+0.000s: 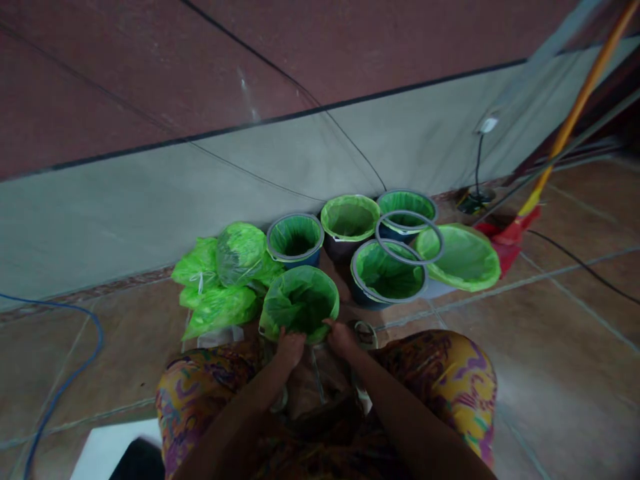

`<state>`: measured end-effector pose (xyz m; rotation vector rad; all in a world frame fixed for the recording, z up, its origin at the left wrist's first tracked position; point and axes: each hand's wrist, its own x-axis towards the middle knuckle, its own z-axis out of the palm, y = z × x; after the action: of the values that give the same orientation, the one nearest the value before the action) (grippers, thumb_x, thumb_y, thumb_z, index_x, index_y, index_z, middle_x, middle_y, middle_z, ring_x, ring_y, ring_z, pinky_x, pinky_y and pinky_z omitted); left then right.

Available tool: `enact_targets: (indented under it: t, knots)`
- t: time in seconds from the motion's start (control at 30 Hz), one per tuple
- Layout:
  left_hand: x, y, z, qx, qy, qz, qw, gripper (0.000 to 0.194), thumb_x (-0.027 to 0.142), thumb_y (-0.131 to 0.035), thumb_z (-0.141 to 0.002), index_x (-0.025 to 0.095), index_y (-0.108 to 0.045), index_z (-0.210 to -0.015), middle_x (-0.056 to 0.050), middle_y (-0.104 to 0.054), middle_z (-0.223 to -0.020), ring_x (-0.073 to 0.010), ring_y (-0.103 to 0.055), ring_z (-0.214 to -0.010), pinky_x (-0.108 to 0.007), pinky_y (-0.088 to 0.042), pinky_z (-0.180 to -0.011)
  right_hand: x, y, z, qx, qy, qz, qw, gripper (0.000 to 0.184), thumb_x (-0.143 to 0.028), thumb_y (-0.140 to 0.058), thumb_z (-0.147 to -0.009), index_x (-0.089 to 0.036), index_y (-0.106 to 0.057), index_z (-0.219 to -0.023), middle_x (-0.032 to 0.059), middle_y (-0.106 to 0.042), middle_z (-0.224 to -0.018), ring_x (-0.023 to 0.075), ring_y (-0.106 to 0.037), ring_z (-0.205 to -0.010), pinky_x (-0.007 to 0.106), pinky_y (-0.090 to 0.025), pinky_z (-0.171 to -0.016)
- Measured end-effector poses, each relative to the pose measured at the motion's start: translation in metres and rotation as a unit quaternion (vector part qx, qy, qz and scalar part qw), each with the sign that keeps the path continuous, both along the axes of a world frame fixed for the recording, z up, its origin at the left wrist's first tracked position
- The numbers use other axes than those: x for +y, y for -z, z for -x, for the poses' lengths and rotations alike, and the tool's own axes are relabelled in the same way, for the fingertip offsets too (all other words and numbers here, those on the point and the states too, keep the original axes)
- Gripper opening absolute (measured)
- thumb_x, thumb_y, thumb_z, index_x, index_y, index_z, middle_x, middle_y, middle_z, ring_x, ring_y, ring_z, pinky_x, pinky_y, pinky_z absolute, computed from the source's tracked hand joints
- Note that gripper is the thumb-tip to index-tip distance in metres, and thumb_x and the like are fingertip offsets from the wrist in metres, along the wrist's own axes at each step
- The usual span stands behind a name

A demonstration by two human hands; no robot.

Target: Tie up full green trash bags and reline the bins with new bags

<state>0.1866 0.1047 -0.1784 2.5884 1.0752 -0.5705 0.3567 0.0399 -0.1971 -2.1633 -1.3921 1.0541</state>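
Note:
A small bin lined with a green plastic bag (300,303) stands on the floor right before my knees. My left hand (289,347) grips the near left edge of its liner, fingers curled over the rim. My right hand (340,337) pinches the near right edge of the same liner. Both forearms reach down between my patterned trouser legs.
Several more green-lined bins (387,273) stand behind, one carrying a loose grey ring (410,237). Tied green bags (223,280) lie at the left. A broom with an orange handle (575,113) leans at the right. Cables run along the grey wall (150,193) and tiled floor.

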Motion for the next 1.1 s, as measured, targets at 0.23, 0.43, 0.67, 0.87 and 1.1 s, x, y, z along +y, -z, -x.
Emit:
enact_targets:
  t: [0.23, 0.43, 0.67, 0.87, 1.1]
  knots:
    - [0.034, -0.02, 0.024, -0.007, 0.019, -0.069, 0.997, 0.038, 0.005, -0.043, -0.088, 0.016, -0.067, -0.116, -0.014, -0.071, -0.112, -0.0282, -0.058, -0.119, -0.056, -0.027, -0.113, -0.004, -0.008, 0.006, 0.035, -0.083, -0.023, 0.996, 0.072, -0.008, -0.05, -0.079, -0.012, -0.041, -0.15, 0.0099, -0.075, -0.103, 0.0199, -0.07, -0.095, 0.026, -0.05, -0.085]
    - [0.028, -0.041, 0.032, -0.02, -0.027, -0.084, 0.996, 0.062, 0.005, -0.044, -0.084, 0.018, -0.046, -0.144, -0.017, -0.052, -0.144, -0.0297, -0.041, -0.139, -0.056, -0.026, -0.114, -0.001, -0.031, 0.001, -0.005, -0.058, -0.069, 0.996, 0.042, -0.017, -0.042, -0.09, -0.02, -0.067, -0.124, 0.007, -0.076, -0.098, 0.0191, -0.07, -0.091, 0.026, -0.049, -0.086]
    - [-0.015, -0.039, 0.0, -0.056, -0.017, -0.03, 0.998, 0.045, 0.01, -0.043, -0.089, 0.012, -0.055, -0.132, -0.014, -0.06, -0.134, -0.0235, -0.055, -0.125, -0.034, -0.039, -0.109, -0.005, -0.028, -0.002, -0.131, -0.126, -0.079, 0.98, 0.029, -0.009, -0.047, -0.086, -0.017, -0.073, -0.097, 0.0092, -0.072, -0.106, 0.02, -0.062, -0.105, 0.026, -0.041, -0.096]
    - [-0.014, -0.017, -0.004, -0.011, -0.033, 0.003, 0.999, 0.034, 0.008, -0.039, -0.093, 0.01, -0.064, -0.115, -0.015, -0.069, -0.115, -0.0251, -0.062, -0.112, -0.039, -0.043, -0.102, 0.002, -0.013, 0.006, -0.17, -0.252, -0.095, 0.948, 0.026, -0.009, -0.048, -0.087, -0.013, -0.071, -0.099, 0.0119, -0.069, -0.106, 0.0219, -0.054, -0.11, 0.031, -0.035, -0.104]
    - [-0.008, -0.011, 0.003, -0.02, 0.004, 0.019, 1.0, 0.026, 0.013, -0.051, -0.089, 0.013, -0.066, -0.11, -0.014, -0.07, -0.11, -0.0257, -0.062, -0.108, -0.04, -0.04, -0.103, 0.018, -0.001, 0.014, -0.216, -0.31, -0.017, 0.926, 0.028, -0.012, -0.048, -0.089, -0.014, -0.073, -0.101, 0.0124, -0.072, -0.103, 0.023, -0.059, -0.106, 0.038, -0.021, -0.116]
